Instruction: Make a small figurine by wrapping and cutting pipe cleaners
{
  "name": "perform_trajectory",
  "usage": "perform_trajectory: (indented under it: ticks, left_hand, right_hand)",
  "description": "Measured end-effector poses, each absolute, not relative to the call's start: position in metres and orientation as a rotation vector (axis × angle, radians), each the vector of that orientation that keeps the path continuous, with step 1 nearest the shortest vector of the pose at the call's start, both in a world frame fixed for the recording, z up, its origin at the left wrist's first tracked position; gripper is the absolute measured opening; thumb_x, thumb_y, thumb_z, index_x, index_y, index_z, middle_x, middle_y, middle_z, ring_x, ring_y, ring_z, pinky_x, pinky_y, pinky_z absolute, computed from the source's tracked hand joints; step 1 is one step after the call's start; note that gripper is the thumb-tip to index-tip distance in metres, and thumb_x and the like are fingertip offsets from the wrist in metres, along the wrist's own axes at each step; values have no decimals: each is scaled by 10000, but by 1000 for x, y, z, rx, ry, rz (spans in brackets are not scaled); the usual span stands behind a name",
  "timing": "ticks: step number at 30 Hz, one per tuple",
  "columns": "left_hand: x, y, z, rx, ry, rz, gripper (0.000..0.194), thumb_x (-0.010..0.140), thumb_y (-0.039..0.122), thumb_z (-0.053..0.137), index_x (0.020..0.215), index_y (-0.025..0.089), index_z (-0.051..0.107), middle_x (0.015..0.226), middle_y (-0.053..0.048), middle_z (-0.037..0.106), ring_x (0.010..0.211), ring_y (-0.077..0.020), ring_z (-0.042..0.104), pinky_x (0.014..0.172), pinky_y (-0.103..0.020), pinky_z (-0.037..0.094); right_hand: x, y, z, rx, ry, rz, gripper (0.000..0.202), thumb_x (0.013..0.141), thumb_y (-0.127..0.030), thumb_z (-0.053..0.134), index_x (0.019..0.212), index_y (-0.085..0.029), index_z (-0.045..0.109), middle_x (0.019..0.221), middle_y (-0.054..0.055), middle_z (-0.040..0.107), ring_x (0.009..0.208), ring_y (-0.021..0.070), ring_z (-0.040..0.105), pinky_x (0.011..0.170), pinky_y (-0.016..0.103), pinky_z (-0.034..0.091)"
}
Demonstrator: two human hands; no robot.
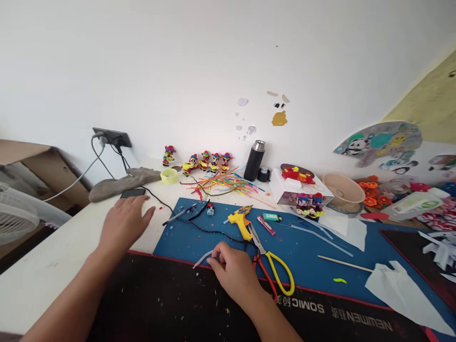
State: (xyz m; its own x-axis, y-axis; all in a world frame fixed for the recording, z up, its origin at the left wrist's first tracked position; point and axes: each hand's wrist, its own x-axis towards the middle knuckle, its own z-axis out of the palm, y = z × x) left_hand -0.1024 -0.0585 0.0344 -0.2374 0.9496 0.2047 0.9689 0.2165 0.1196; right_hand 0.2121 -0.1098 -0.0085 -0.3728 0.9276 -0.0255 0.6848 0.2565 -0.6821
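Observation:
My left hand (125, 221) reaches over the white tabletop with its thumb apart from the fingers and nothing visible in it. Its fingertips are at a dark flat phone (132, 193), partly hidden; whether they touch it I cannot tell. Over the mat's front edge, my right hand (238, 271) has its thumb and fingers pinched at one end of a thin pale strip (203, 259). Just beyond that hand lie a yellow glue gun (242, 225) and scissors (280, 275) with yellow and red handles, the red one partly behind the hand.
A blue mat (299, 256) bears a wooden stick (345, 263), a green box (271, 217) and white paper (399, 289). Behind it are coloured pipe cleaners (224, 183), small figurines (204, 161), a black thermos (254, 161) and yellow tape (169, 176). A black cord (213, 232) crosses the mat.

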Motion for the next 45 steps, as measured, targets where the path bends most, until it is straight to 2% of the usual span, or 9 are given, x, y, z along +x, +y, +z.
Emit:
perform_trajectory:
  ticks: [5, 10, 16, 27, 32, 35, 38, 40, 45]
  left_hand:
    - [-144, -62, 24, -1680, -2723, -44, 709, 943, 533, 446, 1447, 40, 520, 1490, -321, 563, 1372, -496, 487, 1013, -599, 483]
    - [-147, -45, 27, -1671, -2763, -35, 599, 914, 536, 486, 1325, 106, 559, 1395, -299, 591, 1316, -471, 526, 958, -538, 513]
    - [-150, -28, 28, -1638, -2767, -45, 580, 941, 613, 416, 1174, 110, 586, 1345, -304, 603, 1294, -495, 511, 945, -584, 503]
    - [-144, -23, 19, -1523, -2784, -152, 525, 886, 576, 509, 1109, 114, 621, 1350, -355, 588, 1320, -557, 511, 944, -608, 478]
    - [-166, -42, 18, -1637, -2731, -300, 575, 883, 670, 542, 1079, 136, 632, 1254, -289, 662, 1225, -519, 586, 939, -577, 499]
    - [-185, -60, 24, -1703, -2537, -521, 483, 921, 615, 476, 1061, 197, 674, 1229, -207, 724, 1191, -467, 624, 974, -533, 497]
    - [-198, -82, 35, -1762, -2605, -799, 510, 917, 645, 444, 1036, 257, 753, 1060, -90, 794, 955, -361, 711, 811, -423, 544]
    - [-201, -94, 40, -1775, -2621, -886, 557, 904, 703, 459, 1022, 269, 787, 994, -55, 805, 932, -344, 715, 771, -386, 540]
    - [-205, -101, 37, -1899, -2583, -998, 554, 825, 740, 476, 769, 271, 765, 946, -46, 817, 949, -322, 731, 858, -357, 562]
  right_hand:
    - [212, -113, -11, -1471, -2258, 773, 39, 999, -273, 644, 969, -250, 637, 726, -26, 668, 659, 174, 647, 578, 266, 279]
    - [214, -114, -13, -1456, -2276, 763, 43, 1001, -278, 637, 965, -256, 631, 752, -20, 691, 673, 182, 663, 577, 268, 284]
    - [213, -114, -10, -1430, -2302, 758, 23, 1001, -245, 639, 978, -250, 636, 805, -7, 730, 716, 198, 696, 603, 283, 299]
    - [213, -116, -5, -1392, -2344, 767, 52, 1008, -212, 630, 969, -246, 622, 869, 3, 763, 761, 215, 726, 606, 291, 315]
    - [213, -117, -5, -1352, -2354, 721, 70, 1007, -196, 637, 958, -240, 613, 849, 2, 755, 741, 203, 718, 601, 284, 319]
    - [213, -119, -8, -1317, -2350, 667, 93, 994, -173, 655, 940, -230, 604, 824, -10, 741, 714, 191, 706, 596, 276, 313]
    - [213, -120, -11, -1288, -2355, 630, 108, 991, -173, 665, 925, -226, 598, 775, -25, 715, 669, 179, 688, 580, 271, 297]
    - [213, -120, -14, -1275, -2361, 605, 112, 993, -183, 668, 919, -227, 596, 752, -31, 700, 647, 175, 678, 567, 270, 286]
    - [214, -119, -20, -1274, -2354, 557, 115, 1008, -219, 651, 910, -230, 591, 698, -39, 652, 591, 164, 643, 544, 262, 278]
